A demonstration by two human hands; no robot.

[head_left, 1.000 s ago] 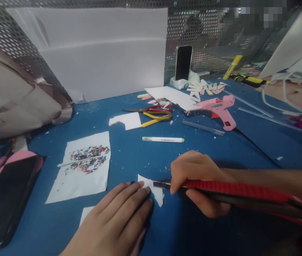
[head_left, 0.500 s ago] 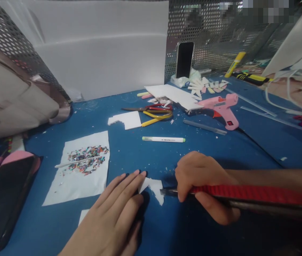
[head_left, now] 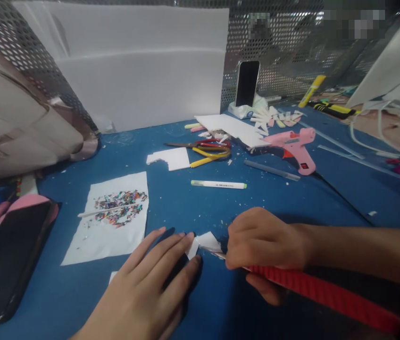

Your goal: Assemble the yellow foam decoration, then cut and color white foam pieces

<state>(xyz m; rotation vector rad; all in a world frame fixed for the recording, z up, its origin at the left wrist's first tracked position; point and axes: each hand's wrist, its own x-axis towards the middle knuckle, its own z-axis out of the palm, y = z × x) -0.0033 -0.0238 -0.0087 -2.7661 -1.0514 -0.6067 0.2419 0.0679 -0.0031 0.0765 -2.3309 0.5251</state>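
Observation:
My left hand (head_left: 150, 288) lies flat on the blue table, fingers stretched out, its fingertips pressing the left edge of a small white piece of foam board (head_left: 205, 242). My right hand (head_left: 260, 245) is closed round a red utility knife (head_left: 313, 293), whose blade tip meets the white piece from the right. The knife's red handle runs off to the lower right. The piece looks partly lifted on the blade side.
A white sheet (head_left: 110, 219) with coloured glitter bits lies to the left, a dark phone (head_left: 5, 264) at far left. Behind are a white marker (head_left: 218, 184), scissors (head_left: 203, 148), a pink glue gun (head_left: 294, 146), white board scraps (head_left: 170, 158), an upright phone (head_left: 247, 82) and large white foam sheets (head_left: 139, 71).
The knife blade drew back to the right, then returned against the white piece, which has shifted and tipped up. My left hand slid slightly left and stays pressed flat.

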